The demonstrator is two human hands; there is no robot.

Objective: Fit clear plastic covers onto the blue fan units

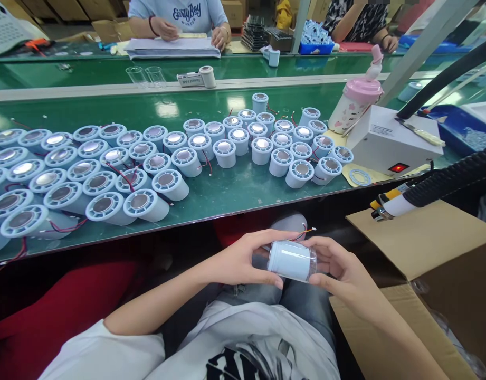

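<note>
While the left grip (243,259) is pinching the light-blue plastic cylinder (288,258) between thumb and fingers at one end, the right grip (343,266) is closing around the clear plastic sleeve (313,259) at the other; the cylinder is lying sideways between the two hands, partly inside the sleeve, and is hovering above the lap, just off the bench's near edge; thin coloured wires with a small white plug (314,229) are poking up behind it.

On the glossy green bench (235,192), many similar light-blue cylinders with round grey tops (201,145) are standing close together, some trailing red and dark wires; at their right, a white cup with a pink lid (353,103) is leaning beside a pale grey box with a red switch (393,138); below, an open brown cardboard box (432,243) is sitting near the right arm; farther back, a person in a light-blue shirt (183,16) is resting both hands by stacked white sheets (173,47).
</note>
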